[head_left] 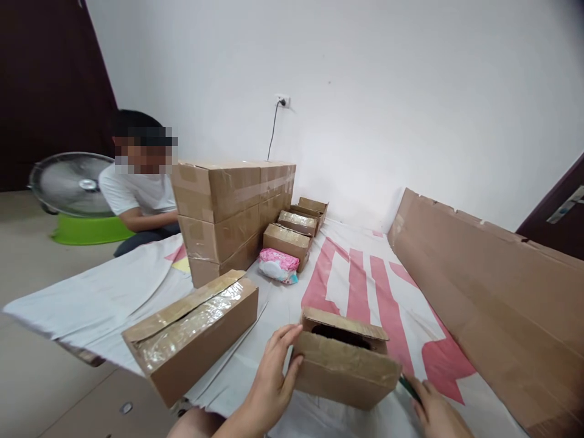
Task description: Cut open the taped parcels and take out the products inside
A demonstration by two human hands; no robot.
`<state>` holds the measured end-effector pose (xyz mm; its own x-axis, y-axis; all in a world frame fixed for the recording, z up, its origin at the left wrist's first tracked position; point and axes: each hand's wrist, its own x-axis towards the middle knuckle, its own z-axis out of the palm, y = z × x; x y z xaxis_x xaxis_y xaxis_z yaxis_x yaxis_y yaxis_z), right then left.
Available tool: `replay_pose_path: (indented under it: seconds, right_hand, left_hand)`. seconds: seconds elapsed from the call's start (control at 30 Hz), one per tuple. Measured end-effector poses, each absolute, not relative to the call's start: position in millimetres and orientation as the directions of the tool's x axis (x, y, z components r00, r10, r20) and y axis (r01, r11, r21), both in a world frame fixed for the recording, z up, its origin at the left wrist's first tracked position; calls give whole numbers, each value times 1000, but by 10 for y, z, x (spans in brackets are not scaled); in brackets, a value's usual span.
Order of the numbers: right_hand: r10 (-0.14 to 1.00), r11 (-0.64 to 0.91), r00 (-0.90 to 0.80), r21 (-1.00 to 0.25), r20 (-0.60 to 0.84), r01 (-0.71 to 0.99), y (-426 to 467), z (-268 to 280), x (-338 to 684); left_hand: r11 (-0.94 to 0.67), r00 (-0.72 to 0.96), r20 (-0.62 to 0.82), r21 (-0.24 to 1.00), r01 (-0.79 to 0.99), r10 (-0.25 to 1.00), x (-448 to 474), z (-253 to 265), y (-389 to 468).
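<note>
The small box [344,386] lies on the cloth [123,292] directly ahead of us, between our two hands, its long axis running left to right across us with the right end slanting a little nearer. We see a dark gap along its top between the raised flaps. Our left hand [276,368] is the nearer one, touching the box itself: it grasps the left end, fingertips at the upper edge and thumb lower on the near side, the forearm rising from the bottom of the view. Our right hand [431,404] is curled around a green tool [410,388] just off the right end, forearm coming from the lower right; the tool points up and left at the box's near right corner, though we cannot tell whether its tip touches. Farther out, to our left, a long box [205,340] lies slantwise, well apart from the left hand. Beyond stands a packet of wipes [278,264], just beside a row of boxes [285,240] that runs along a tall stack of boxes [237,201]. Behind that stack a co-worker [155,191] sits low, hands hidden from us, and a big cardboard sheet [493,292] leans along our right.
</note>
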<state>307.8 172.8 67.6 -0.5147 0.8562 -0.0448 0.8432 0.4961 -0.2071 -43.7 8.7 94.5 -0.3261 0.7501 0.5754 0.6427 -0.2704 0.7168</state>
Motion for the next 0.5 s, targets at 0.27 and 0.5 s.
replay_pose_path:
  seconds: [0.27,0.5]
  right_hand:
    - [760,650,-604,-280,242,706,1600,1032,2905]
    - [517,787,-844,-469,146,401,1251,1851,2095]
  left_hand:
    - [-551,-104,773,533,642,626,-374,838,-52]
    - [-456,-262,812,525,718,521,-274,646,-61]
